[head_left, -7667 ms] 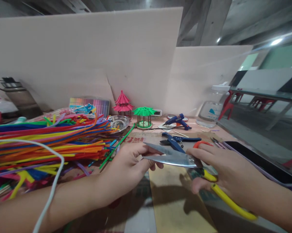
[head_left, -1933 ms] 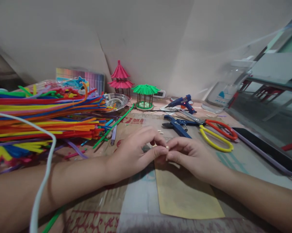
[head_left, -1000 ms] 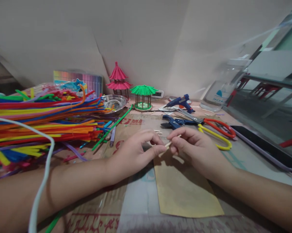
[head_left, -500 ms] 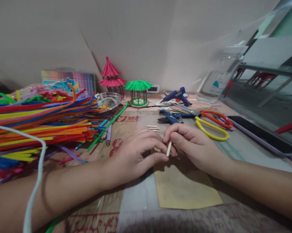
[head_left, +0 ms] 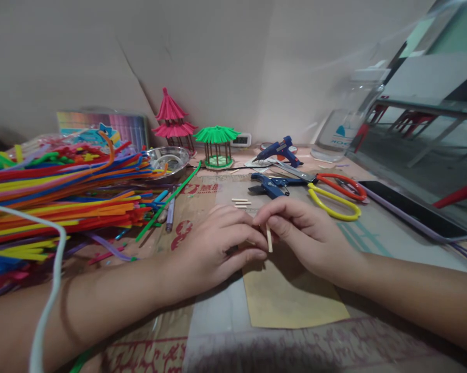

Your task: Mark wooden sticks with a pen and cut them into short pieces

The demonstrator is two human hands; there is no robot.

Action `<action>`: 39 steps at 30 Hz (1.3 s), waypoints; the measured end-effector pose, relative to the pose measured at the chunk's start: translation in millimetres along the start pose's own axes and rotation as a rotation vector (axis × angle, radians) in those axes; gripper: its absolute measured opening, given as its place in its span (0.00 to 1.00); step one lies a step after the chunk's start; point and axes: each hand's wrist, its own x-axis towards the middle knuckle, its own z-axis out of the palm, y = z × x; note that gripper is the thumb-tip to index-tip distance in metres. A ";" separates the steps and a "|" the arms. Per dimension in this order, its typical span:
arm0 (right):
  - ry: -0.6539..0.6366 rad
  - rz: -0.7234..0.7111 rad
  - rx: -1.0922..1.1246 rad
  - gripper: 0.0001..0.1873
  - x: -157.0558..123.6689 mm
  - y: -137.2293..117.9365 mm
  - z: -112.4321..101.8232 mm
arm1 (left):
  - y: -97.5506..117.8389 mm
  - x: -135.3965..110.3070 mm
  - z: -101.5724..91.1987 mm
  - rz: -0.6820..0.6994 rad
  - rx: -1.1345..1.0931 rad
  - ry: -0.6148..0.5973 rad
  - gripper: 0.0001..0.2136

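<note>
Between the thumb and forefinger of my right hand (head_left: pixel 303 228) is a short pale wooden stick (head_left: pixel 270 239), its lower end pointing down towards me. My left hand (head_left: pixel 225 238) is beside it, thumb and forefinger nearly meeting by the stick's lower end. Whether anything is inside those curled left fingers is hidden. Under both hands lies a yellowish-tan sheet (head_left: pixel 291 300), partly in shadow, that looks like sandpaper. Just beyond my fingers, several similar cut sticks (head_left: pixel 240 203) rest on the table covering.
Bundles of coloured pipe cleaners (head_left: pixel 62 186) fill the left, near a metal bowl (head_left: pixel 179 160). Small pink (head_left: pixel 173 119) and green (head_left: pixel 218 135) pavilions stand by the wall. A glue gun (head_left: pixel 276 150), blue cutters (head_left: pixel 270 185), scissors (head_left: pixel 334 199), a phone (head_left: pixel 412 210) and a bottle (head_left: pixel 340 122) are rightward.
The stick has turned to a more upright angle in my right fingers. Its lower end has come slightly away from my left thumb. The whole view has shifted a little.
</note>
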 end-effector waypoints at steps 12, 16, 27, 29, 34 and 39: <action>0.042 0.048 0.112 0.11 -0.2 0.3 3.1 | -2.1 2.4 2.6 -0.131 -0.047 0.027 0.08; -0.011 0.264 0.344 0.05 5.0 -0.6 2.8 | -3.6 2.0 3.1 -0.157 -0.058 0.009 0.08; 0.010 0.370 0.650 0.16 9.7 14.1 0.9 | -7.7 2.7 2.4 -0.186 -0.064 0.027 0.04; 0.009 0.371 0.641 0.16 10.0 13.5 0.5 | -7.7 2.6 2.1 -0.189 -0.062 0.026 0.04; -0.005 0.362 0.589 0.16 9.2 10.5 1.3 | -6.5 3.4 1.4 -0.200 -0.047 0.018 0.05; -0.024 0.358 0.577 0.14 8.7 10.1 1.4 | -6.2 3.2 1.3 -0.188 -0.052 0.004 0.06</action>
